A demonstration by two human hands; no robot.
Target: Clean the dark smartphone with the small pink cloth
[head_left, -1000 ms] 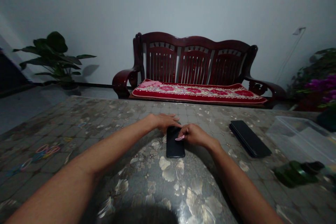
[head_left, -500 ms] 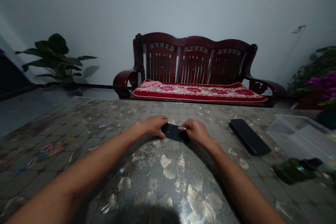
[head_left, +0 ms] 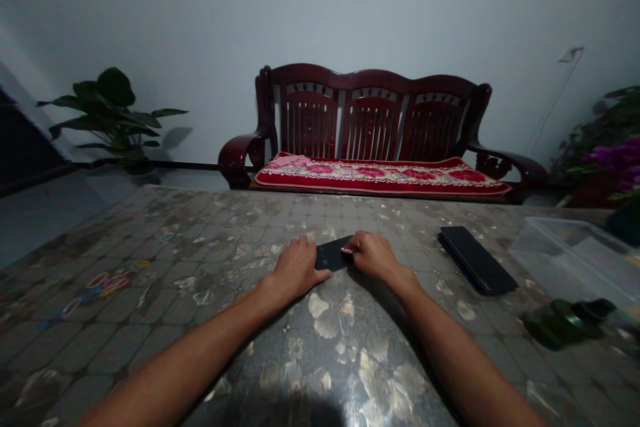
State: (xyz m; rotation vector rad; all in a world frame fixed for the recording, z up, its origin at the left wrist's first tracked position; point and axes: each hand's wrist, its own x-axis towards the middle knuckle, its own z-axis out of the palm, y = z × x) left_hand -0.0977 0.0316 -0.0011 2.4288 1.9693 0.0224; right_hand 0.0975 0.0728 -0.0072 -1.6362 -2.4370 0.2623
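Observation:
A flat black phone point(head_left: 333, 255) lies slanted on the table, small round marks showing near its left end. My left hand point(head_left: 299, 263) grips that end, thumb along the near edge and fingers at the far side. Over the right end is my right hand point(head_left: 373, 253), its fingers pinched on a small pink band point(head_left: 346, 251). Most of the band is hidden by the fingers, and it appears to touch the phone's surface.
Several coloured elastic bands point(head_left: 103, 285) lie at the left of the patterned table point(head_left: 240, 213). To the right are a black flat case point(head_left: 477, 260), a clear plastic box point(head_left: 545, 253) and a green bottle point(head_left: 563, 325) on its side. A wooden bench point(head_left: 370, 113) stands behind.
The phone has turned, its left end now nearer to me. My left hand has come nearer with it, while my right hand still pinches the pink band at the right end.

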